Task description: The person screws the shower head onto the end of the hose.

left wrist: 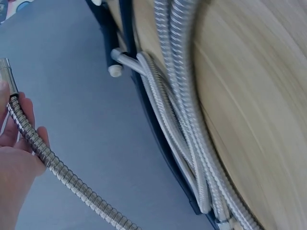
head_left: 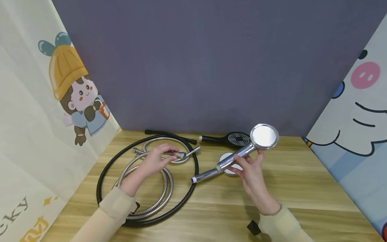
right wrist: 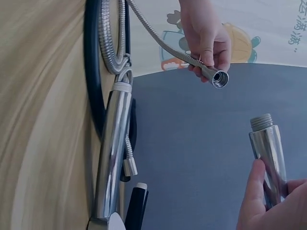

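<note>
Pinching a corrugated metal hose [left wrist: 72,181] just behind its connector [head_left: 180,155], the left hand [head_left: 157,159] has thumb and fingers bent round it; the connector's mouth appears round and hollow. Right hand [head_left: 252,171]: fingers curled round the handle of a chrome hand shower [head_left: 249,149], raised above the table and tilted. Finish bright and reflective; round pale face [head_left: 264,136] within a chrome rim; grey threaded end [right wrist: 261,122] visible, apart from the connector. Farther out, a second chrome hand shower [head_left: 208,174] lies on the wood-grain table [head_left: 296,181], partly hidden by the held one; a black hand shower [head_left: 222,139] lies behind. At left, metal hose coils [left wrist: 182,62] lie beside a black hose [right wrist: 91,52].
</note>
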### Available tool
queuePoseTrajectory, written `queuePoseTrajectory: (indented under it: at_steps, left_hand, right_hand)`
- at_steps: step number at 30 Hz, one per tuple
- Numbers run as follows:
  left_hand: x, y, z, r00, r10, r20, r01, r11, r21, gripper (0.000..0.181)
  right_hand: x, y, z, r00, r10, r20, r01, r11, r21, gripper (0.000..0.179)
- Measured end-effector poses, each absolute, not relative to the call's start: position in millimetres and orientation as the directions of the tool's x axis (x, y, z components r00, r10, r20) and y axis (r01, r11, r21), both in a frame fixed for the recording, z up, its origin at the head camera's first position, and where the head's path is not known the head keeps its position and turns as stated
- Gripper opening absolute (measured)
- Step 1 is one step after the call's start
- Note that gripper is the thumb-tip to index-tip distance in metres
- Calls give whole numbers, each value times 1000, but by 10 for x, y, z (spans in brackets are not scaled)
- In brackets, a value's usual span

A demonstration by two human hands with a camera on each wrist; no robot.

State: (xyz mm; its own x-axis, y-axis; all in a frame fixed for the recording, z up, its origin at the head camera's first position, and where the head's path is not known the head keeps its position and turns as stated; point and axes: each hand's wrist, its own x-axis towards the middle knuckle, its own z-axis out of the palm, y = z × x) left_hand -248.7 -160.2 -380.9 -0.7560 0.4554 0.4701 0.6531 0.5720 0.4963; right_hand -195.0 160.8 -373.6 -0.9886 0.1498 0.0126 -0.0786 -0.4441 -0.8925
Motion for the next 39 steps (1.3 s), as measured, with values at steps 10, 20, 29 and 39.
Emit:
queuePoseTrajectory:
  at_steps: [10,20,29,39]
  left_hand:
    - [-2325,-1441,-3771,-651,397,646,746,489,452,28]
    - [-2241,-1204,-3692,-622,356,698,768,454,452,27]
    - [-2250,-1037,-3774,-621,323,714,759,473,447,27]
    - [-2275,-921,-3903,-629,258,733,740,487,464,25]
  right_hand:
    - [-1940,1546,-3715,-984,173,33,-111,-461,-880,78]
    - [-1969,1469,-3723,-966,248,77,-203,-533,-821,74]
    - [-2003,1423,-3756,-965,253,71,-207,-564,-799,73]
    - [-2048,1416,-3850,-955,289,60,-224,-575,-787,76]
